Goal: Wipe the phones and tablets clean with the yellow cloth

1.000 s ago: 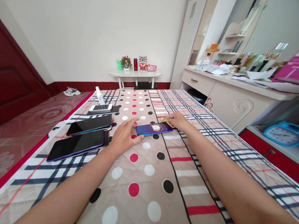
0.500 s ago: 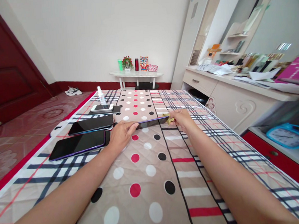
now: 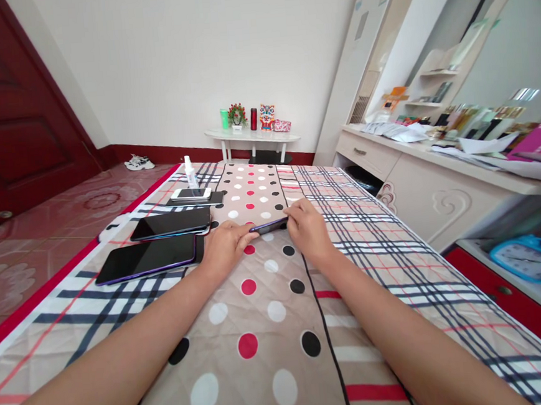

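Both of my hands hold one blue phone (image 3: 268, 226) just above the patterned bedspread (image 3: 271, 327). My left hand (image 3: 226, 248) grips its left end and my right hand (image 3: 306, 229) covers its right end. The phone is turned edge-on toward me, so only its thin side shows. Whether the yellow cloth is still under my right hand I cannot tell. To the left of my left hand lie two large dark phones (image 3: 147, 259) (image 3: 171, 223), screens up.
Farther back on the left lie a small white phone on a dark one (image 3: 190, 195) and a spray bottle (image 3: 188, 171). A white dresser (image 3: 419, 184) stands to the right, a blue alarm clock (image 3: 528, 258) near it, a small white table (image 3: 252, 139) by the far wall.
The blue phone lay flat with its back up; my hands have lifted it and tipped it onto its edge. My right hand slid left over its right end, and the yellow cloth is out of sight.
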